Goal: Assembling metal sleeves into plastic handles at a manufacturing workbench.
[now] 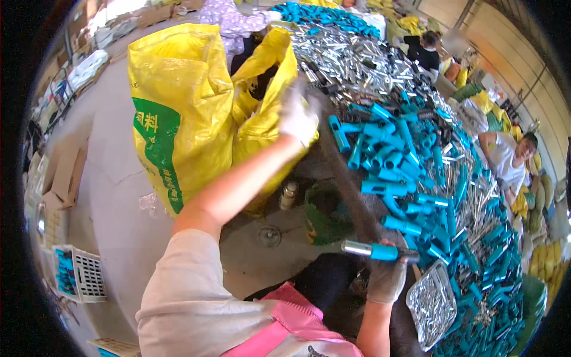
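The teal-and-silver tool (376,251) lies across the right hand (386,276), its gloved fingers closed around the teal grip; the left hand (298,116) is blurred, so I cannot tell how its fingers stand. Teal tubular parts (395,143) crowd the space ahead of the right fingers, and silver pieces (351,62) pile beyond the left ones. Just right of the right fingers, a tray (416,326) holds small silver parts. Beside the left fingers gapes an open yellow sack (262,134), contents unclear; farther left stands a bigger yellow sack (202,113), and well off left, a white crate (90,276) with teal pieces inside
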Demonstrator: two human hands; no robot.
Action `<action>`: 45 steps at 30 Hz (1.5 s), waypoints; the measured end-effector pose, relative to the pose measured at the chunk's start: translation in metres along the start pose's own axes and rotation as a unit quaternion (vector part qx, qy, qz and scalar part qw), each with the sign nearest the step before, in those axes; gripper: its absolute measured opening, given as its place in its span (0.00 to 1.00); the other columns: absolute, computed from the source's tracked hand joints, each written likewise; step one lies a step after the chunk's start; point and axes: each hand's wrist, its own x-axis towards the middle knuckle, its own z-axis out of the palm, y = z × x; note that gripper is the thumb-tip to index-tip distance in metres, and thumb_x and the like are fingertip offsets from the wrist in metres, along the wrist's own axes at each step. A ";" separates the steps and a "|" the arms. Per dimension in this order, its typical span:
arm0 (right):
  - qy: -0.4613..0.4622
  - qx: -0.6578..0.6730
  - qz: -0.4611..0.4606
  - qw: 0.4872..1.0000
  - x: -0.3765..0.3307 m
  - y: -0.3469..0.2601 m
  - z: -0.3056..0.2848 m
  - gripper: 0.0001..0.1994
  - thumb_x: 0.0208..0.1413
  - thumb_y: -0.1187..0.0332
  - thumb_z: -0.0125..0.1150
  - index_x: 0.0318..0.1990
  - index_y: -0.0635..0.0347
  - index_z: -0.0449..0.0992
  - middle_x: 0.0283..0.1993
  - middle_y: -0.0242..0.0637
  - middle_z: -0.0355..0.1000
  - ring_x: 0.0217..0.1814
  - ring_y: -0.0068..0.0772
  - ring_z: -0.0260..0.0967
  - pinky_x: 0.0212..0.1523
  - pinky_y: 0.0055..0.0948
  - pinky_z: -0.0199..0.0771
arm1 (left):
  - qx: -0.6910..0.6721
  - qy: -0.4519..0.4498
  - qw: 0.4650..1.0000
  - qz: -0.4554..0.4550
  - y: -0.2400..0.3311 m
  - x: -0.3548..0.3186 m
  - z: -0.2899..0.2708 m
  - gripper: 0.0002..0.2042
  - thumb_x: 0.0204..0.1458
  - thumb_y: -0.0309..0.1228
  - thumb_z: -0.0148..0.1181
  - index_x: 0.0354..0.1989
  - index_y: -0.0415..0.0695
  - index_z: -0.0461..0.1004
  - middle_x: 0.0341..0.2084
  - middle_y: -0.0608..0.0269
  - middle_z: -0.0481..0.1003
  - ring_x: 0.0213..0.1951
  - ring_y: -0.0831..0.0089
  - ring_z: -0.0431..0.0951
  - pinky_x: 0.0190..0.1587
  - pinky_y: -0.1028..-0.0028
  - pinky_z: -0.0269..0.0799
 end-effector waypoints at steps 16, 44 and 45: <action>-0.023 -0.196 -0.026 0.980 0.017 0.006 -0.022 0.28 0.56 0.47 0.52 0.57 0.57 0.61 0.48 0.41 0.68 0.53 0.46 0.65 0.48 0.48 0.69 | 0.112 -0.253 0.940 -0.201 -0.265 0.053 0.055 0.16 0.46 0.37 0.47 0.41 0.46 0.75 0.45 0.49 0.73 0.48 0.53 0.72 0.51 0.61 0.66; -0.093 -0.585 -0.016 0.806 0.008 -0.005 -0.036 0.22 0.66 0.57 0.27 0.53 0.49 0.71 0.54 0.22 0.68 0.60 0.21 0.59 0.66 0.34 0.44 | 0.249 -0.540 0.803 -0.039 -0.311 0.021 0.072 0.15 0.54 0.34 0.46 0.44 0.40 0.74 0.48 0.50 0.72 0.46 0.58 0.74 0.46 0.64 0.68; -0.093 -0.584 -0.017 0.806 0.008 -0.003 -0.034 0.22 0.66 0.57 0.27 0.53 0.49 0.71 0.54 0.22 0.68 0.60 0.21 0.59 0.66 0.34 0.44 | 0.245 -0.537 0.807 -0.035 -0.293 0.018 0.083 0.15 0.54 0.34 0.47 0.44 0.40 0.74 0.48 0.50 0.72 0.46 0.58 0.74 0.46 0.64 0.68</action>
